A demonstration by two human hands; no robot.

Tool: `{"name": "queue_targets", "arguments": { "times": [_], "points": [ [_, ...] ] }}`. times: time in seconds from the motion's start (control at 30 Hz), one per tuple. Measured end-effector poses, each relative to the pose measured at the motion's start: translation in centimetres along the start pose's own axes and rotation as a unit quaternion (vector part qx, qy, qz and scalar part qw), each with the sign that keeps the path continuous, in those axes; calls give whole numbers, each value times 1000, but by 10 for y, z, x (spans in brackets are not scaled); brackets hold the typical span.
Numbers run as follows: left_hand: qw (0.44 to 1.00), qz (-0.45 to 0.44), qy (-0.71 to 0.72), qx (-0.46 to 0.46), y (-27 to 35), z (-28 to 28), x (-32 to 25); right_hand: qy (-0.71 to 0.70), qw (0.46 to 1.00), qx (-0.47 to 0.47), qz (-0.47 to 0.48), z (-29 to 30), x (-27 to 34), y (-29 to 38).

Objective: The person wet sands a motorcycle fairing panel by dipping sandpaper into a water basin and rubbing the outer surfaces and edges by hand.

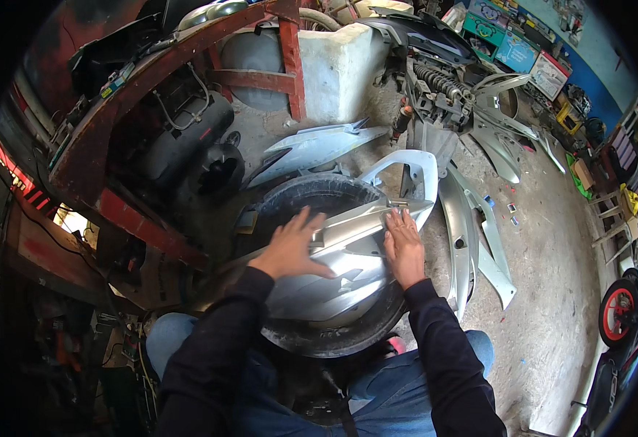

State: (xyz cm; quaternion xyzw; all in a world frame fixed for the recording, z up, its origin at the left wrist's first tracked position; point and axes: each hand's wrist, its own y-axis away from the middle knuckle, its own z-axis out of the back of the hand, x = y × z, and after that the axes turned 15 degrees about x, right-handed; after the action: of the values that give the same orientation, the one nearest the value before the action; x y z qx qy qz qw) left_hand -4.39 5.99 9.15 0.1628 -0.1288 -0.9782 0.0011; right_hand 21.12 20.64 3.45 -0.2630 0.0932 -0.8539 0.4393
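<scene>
A silver motorcycle body panel lies across a black rubber tub or tyre between my knees. A pale grab rail curves up behind its far right end. My left hand is spread over the panel's left part, thumb out; whether it touches cannot be told. My right hand lies with its fingertips on the panel's right end, near the foot of the grab rail. The fingers lie nearly side by side and grip nothing visible.
Pale fairing panels lie beyond the tub, and more silver panels are on the concrete floor to the right. A partly stripped motorcycle frame stands ahead. A red bench frame and a dark tank are at the left.
</scene>
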Motion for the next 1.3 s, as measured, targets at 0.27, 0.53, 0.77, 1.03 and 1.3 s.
{"name": "queue_targets", "arguments": {
  "times": [0.27, 0.53, 0.77, 1.03, 1.3],
  "points": [
    [978, 60, 181, 80, 21, -5, 36, 63, 978, 112, 162, -10, 68, 14],
    [976, 54, 202, 64, 10, -14, 18, 48, 988, 61, 132, -15, 85, 17],
    [959, 65, 276, -1, -13, -15, 18, 12, 1000, 23, 1, -21, 87, 21],
    [932, 67, 331, -132, -31, 8, 2, -2, 998, 34, 52, -6, 112, 4],
    [907, 137, 368, -155, -51, 23, 3, 0, 998, 14, 63, 19, 122, -38]
  ]
}}
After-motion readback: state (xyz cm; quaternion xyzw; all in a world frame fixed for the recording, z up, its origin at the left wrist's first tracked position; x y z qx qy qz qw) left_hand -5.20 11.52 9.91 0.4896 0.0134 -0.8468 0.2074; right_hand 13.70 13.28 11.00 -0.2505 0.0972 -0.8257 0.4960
